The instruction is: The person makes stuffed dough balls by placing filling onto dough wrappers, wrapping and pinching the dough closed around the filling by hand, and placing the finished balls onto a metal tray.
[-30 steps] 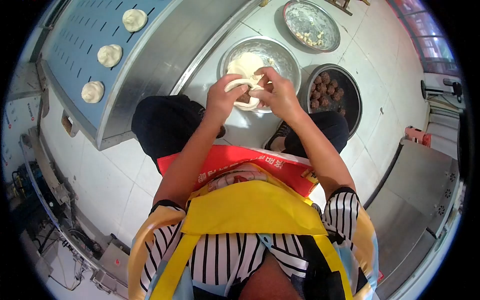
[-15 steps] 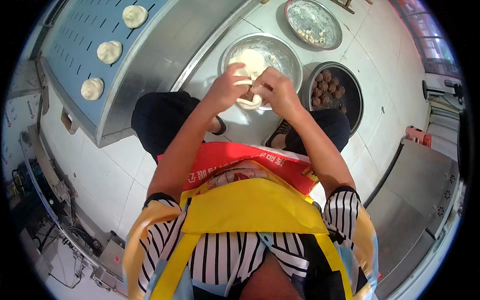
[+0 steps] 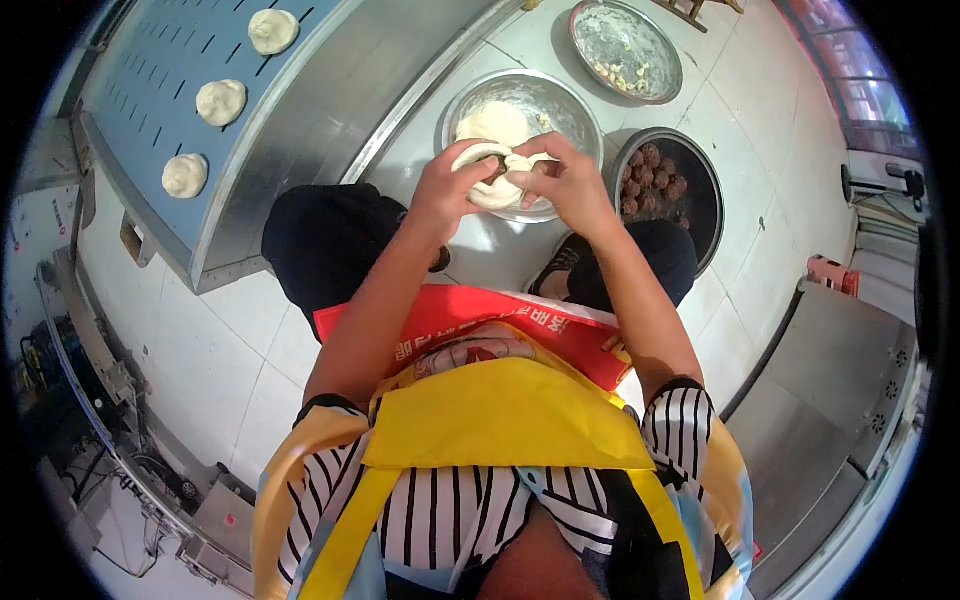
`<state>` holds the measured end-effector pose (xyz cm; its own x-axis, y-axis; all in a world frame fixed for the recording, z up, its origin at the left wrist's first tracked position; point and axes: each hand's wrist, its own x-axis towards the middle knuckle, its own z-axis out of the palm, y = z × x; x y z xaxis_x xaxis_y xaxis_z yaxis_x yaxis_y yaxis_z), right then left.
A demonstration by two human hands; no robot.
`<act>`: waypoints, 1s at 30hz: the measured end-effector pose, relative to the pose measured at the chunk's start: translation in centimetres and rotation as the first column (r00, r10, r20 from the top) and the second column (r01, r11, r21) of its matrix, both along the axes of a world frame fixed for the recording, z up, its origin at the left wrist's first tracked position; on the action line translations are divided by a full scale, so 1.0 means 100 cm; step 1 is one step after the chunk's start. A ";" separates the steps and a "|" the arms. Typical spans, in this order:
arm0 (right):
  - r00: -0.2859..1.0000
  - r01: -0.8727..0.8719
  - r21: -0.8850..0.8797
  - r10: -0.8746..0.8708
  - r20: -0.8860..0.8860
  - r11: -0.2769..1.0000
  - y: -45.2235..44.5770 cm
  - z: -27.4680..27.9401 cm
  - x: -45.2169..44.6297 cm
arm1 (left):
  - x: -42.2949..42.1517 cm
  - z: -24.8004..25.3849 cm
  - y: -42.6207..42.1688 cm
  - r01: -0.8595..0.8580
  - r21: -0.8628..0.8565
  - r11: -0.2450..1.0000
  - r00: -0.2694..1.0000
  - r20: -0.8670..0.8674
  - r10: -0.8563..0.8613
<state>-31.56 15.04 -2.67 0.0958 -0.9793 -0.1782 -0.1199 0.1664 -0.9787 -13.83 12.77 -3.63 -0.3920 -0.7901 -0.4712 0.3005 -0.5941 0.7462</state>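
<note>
Between my two hands is a round piece of dough [image 3: 492, 194] gathered up around a brown filling ball [image 3: 494, 170], part of which still shows at the top. My left hand [image 3: 447, 190] cups the dough from the left, thumb laid over the opening. On the right, my right hand [image 3: 560, 182] pinches the dough's edge between thumb and fingers. Below the hands stands a steel bowl [image 3: 575, 110] on the floor, with a larger lump of pale dough [image 3: 495, 122] in it. The undersides of both hands are hidden.
A dark round pan [image 3: 712, 200] of several brown filling balls [image 3: 655, 178] sits right of the bowl. Farther back lies a floured steel basin [image 3: 625, 45] with dough scraps. At left, a blue slotted conveyor [image 3: 150, 110] carries three closed buns [image 3: 220, 102]. A steel cabinet [image 3: 810, 370] stands at right.
The dough's rim has been drawn up higher around the filling, leaving a smaller opening. My left hand has shifted down and left, its fingers now wrapped around the dough's side.
</note>
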 end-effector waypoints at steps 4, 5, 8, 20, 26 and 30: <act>0.998 -0.048 -0.099 0.051 0.022 0.994 0.002 -0.007 -0.001 | 0.006 0.005 -0.002 0.141 -0.062 0.988 0.986 0.099 -0.135; 0.997 -0.076 -0.147 0.074 -0.021 0.986 0.003 -0.010 0.000 | 0.009 0.002 -0.006 0.226 -0.095 0.970 0.968 0.136 -0.212; 0.979 -0.162 -0.198 0.133 -0.155 0.967 0.009 -0.009 0.005 | 0.016 -0.014 -0.009 0.368 -0.125 0.921 0.919 0.200 -0.340; 0.950 -0.204 -0.238 0.133 -0.284 0.950 0.003 -0.012 0.009 | 0.014 -0.032 0.007 0.227 -0.241 0.944 0.939 0.311 -0.147; 0.961 -0.186 -0.240 0.125 -0.248 0.953 -0.001 -0.003 0.006 | 0.019 0.000 -0.010 0.389 -0.208 0.897 0.886 0.352 -0.302; 0.981 0.142 0.005 -0.141 0.134 0.990 -0.009 0.003 0.012 | -0.006 -0.022 0.018 -0.187 -0.302 0.935 0.982 -0.041 0.183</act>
<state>-30.32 14.17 -2.40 -0.0209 -0.9854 -0.1692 0.0363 0.1683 -0.9851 -14.39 14.61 -5.80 -0.2297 -0.9537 -0.1943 0.3938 -0.2737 0.8775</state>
